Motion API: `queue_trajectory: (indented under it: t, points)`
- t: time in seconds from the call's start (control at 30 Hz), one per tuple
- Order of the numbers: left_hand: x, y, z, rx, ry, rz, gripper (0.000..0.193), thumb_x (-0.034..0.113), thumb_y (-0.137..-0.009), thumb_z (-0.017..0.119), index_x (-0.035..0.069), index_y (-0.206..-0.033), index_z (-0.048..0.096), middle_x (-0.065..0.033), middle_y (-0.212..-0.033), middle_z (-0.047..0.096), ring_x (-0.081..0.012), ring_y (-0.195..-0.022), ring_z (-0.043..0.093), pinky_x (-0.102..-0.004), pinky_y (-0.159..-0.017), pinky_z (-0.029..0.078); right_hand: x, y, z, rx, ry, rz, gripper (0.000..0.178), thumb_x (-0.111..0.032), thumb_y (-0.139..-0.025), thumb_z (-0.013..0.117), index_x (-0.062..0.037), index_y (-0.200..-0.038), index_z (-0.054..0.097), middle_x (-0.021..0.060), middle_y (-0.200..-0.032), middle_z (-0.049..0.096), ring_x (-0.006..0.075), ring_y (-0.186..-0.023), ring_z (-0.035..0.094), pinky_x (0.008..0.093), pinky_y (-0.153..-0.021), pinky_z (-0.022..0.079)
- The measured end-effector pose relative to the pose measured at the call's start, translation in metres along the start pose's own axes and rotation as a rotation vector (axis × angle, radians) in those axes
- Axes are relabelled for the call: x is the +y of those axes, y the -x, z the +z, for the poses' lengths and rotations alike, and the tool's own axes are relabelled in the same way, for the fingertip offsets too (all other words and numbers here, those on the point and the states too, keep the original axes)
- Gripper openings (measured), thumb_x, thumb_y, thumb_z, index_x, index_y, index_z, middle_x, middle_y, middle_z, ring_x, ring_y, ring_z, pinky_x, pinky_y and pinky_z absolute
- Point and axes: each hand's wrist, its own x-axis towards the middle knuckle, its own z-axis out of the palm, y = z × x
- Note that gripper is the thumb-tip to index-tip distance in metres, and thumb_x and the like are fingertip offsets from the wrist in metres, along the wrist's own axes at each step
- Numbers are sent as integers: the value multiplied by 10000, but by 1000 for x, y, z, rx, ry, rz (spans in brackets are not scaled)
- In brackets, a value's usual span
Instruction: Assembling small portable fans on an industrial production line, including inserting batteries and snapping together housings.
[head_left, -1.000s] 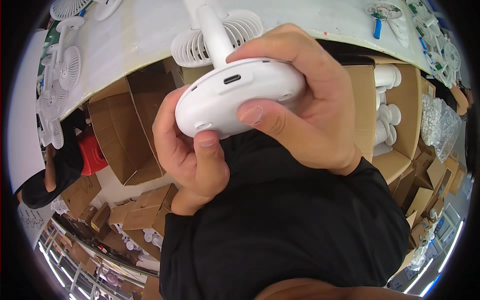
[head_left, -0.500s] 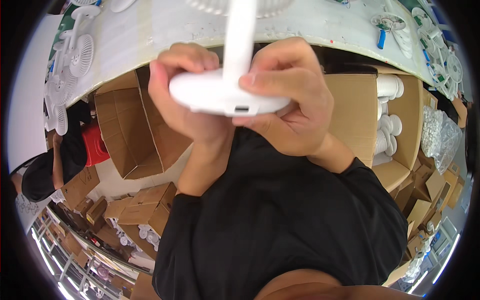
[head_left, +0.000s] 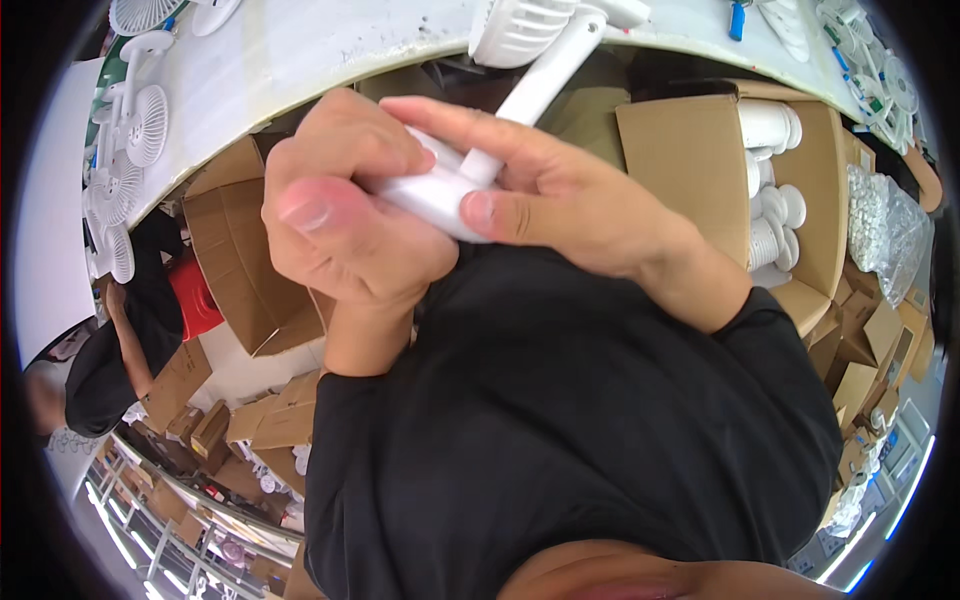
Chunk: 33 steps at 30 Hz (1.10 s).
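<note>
A white desk fan [head_left: 548, 85] is held by its base in front of my chest, tilted so that its stem leans up to the right. Its slatted head reaches over the table's near edge. My left hand [head_left: 345, 205] is closed round the left part of the base, thumb on top. My right hand [head_left: 560, 190] grips the base from the right, its thumb on the near side and its fingers stretched across behind the stem. The palms and fingers hide much of the base, and its underside cannot be made out.
The white table [head_left: 330, 45] curves across the top, with several white fans [head_left: 150, 125] at its left end and fan parts at its right. An open cardboard box [head_left: 255, 265] stands left below it; another box [head_left: 685, 160] at right holds white round parts. A co-worker [head_left: 115, 340] is at far left.
The fan has been tipped over from upright, its stem now leaning right and its base turned. My left hand has shifted round the base, and my right hand has opened out along it.
</note>
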Motion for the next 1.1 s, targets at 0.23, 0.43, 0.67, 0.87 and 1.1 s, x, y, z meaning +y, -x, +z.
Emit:
queue_trajectory:
  t: [0.23, 0.43, 0.67, 0.87, 1.1]
  points:
    - [8, -1, -12, 105, 221, -362, 601, 439, -1068, 177, 61, -788, 552, -45, -568, 521, -130, -505, 403, -240, -518, 342, 39, -2, -3, -27, 42, -251, 705, -162, -906, 660, -39, -1513, 324, 155, -1460, 391, 243, -1283, 423, 328, -1069, 335]
    - [33, 7, -9, -194, -205, -286, 598, 441, -1057, 229, 84, -680, 527, -39, -525, 455, -135, -517, 391, -255, -536, 316, 30, 0, 3, 74, -24, 47, 761, -166, -873, 705, -38, -1515, 315, 162, -1450, 397, 251, -1261, 441, 323, -1053, 358]
    - [21, 7, -9, -129, 41, -275, 602, 438, -1058, 223, 96, -664, 522, -22, -542, 461, -132, -547, 390, -259, -560, 325, 32, -5, 0, 26, -59, -59, 798, -149, -855, 714, -36, -1521, 291, 180, -1438, 401, 257, -1261, 442, 319, -1049, 369]
    - [26, 11, -9, -5, 125, -319, 618, 436, -1059, 218, 96, -656, 541, -4, -550, 453, -136, -581, 395, -273, -590, 338, 25, -5, 4, 0, -105, -48, 846, -143, -825, 742, -31, -1524, 279, 198, -1413, 425, 265, -1258, 449, 315, -1050, 371]
    - [26, 9, -11, -147, 48, -236, 585, 425, -1055, 203, 94, -714, 544, -10, -539, 433, -144, -591, 402, -279, -625, 343, 20, -8, 0, -3, 86, -39, 887, -150, -801, 762, -22, -1525, 266, 211, -1389, 449, 282, -1241, 468, 318, -1042, 380]
